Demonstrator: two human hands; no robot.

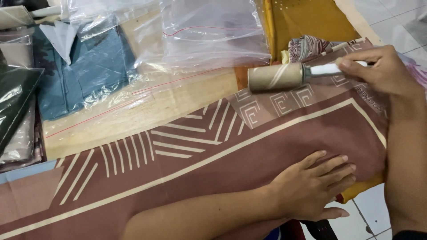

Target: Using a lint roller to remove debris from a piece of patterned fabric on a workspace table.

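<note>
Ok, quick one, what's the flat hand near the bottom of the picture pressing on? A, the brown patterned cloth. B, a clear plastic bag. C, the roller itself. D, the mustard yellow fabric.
A: the left hand lies palm down with spread fingers on the brown patterned cloth, while the right hand holds the lint roller by its white handle farther up the cloth.

Brown scarf (pixel 231 151) with cream stripes, chevrons and square-spiral motifs, tan cardboard lint roller (pixel 275 76) with white handle, mustard-yellow cloth (pixel 311 18), teal folded cloth (pixel 84 71) in clear plastic bag, clear zip bag (pixel 209 35) with red seal line, dark green cloth (pixel 13 98), pale wood table (pixel 147 111).
</note>
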